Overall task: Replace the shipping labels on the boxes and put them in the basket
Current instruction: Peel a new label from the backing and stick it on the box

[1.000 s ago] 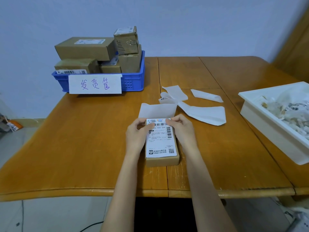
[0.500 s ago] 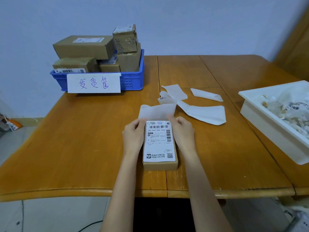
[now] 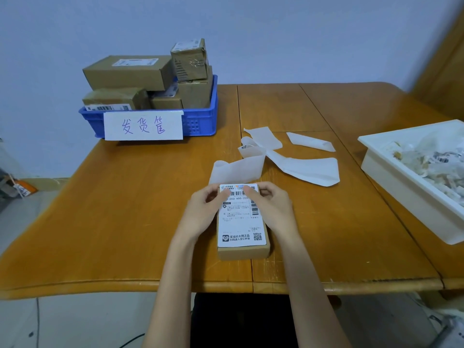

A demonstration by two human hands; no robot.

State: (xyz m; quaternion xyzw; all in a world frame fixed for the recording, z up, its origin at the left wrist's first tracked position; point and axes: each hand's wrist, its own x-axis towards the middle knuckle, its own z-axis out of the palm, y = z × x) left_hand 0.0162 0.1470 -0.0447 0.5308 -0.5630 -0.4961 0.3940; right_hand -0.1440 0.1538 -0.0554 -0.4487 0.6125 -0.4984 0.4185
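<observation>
A small cardboard box (image 3: 243, 252) lies on the wooden table (image 3: 125, 222) near its front edge. A white shipping label (image 3: 241, 223) with barcodes covers its top face. My left hand (image 3: 202, 213) grips the box's left side and my right hand (image 3: 272, 209) grips its right side. Both thumbs press on the label's far end. The blue basket (image 3: 200, 119) stands at the table's back left, with a handwritten paper sign on its front. It holds several labelled cardboard boxes (image 3: 128, 71).
White strips of label backing paper (image 3: 311, 169) lie just beyond the box, and one curled piece (image 3: 237, 169) touches its far end. A white tray (image 3: 401, 182) full of crumpled old labels sits at the right edge.
Half a second ago both hands lay along the box's sides with thumbs off the label. Both thumbs have now moved inward onto the label's far end. The box has stayed in place.
</observation>
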